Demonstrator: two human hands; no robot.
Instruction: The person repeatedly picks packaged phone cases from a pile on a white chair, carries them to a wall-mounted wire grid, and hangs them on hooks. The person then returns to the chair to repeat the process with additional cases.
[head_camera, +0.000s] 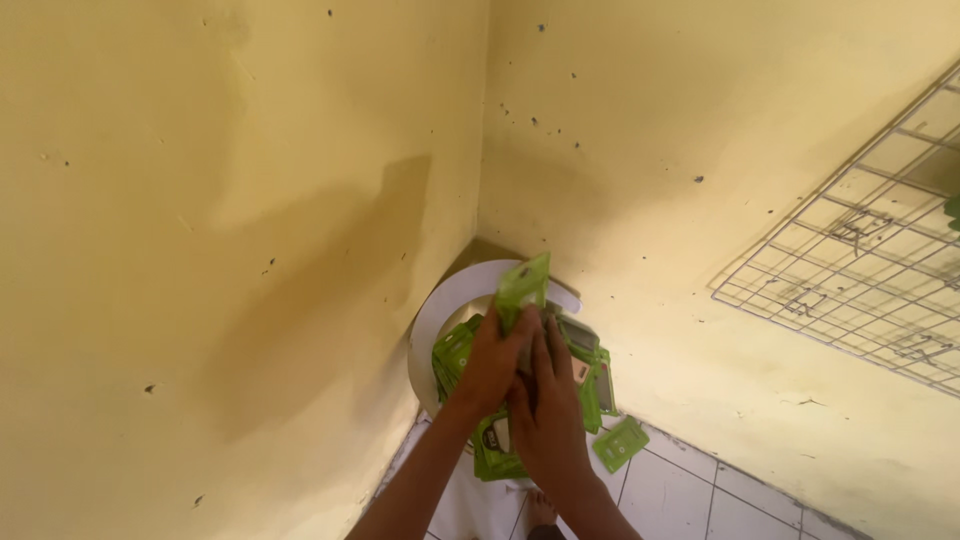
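Note:
A white bucket (436, 312) stands in the corner of two yellow walls, filled with several green sachets (455, 352). Both my hands reach down over it. My left hand (492, 368) pinches one green sachet (523, 282) that sticks up above the bucket's rim. My right hand (548, 415) lies beside and partly over the left one, fingers curled against the same bunch of sachets; whether it grips any is hard to tell. More sachets hang over the bucket's near side.
One green sachet (620, 443) lies on the white tiled floor (690, 495) right of the bucket. A wire grid panel (860, 250) leans on the right wall. My bare foot (541, 510) shows below the bucket.

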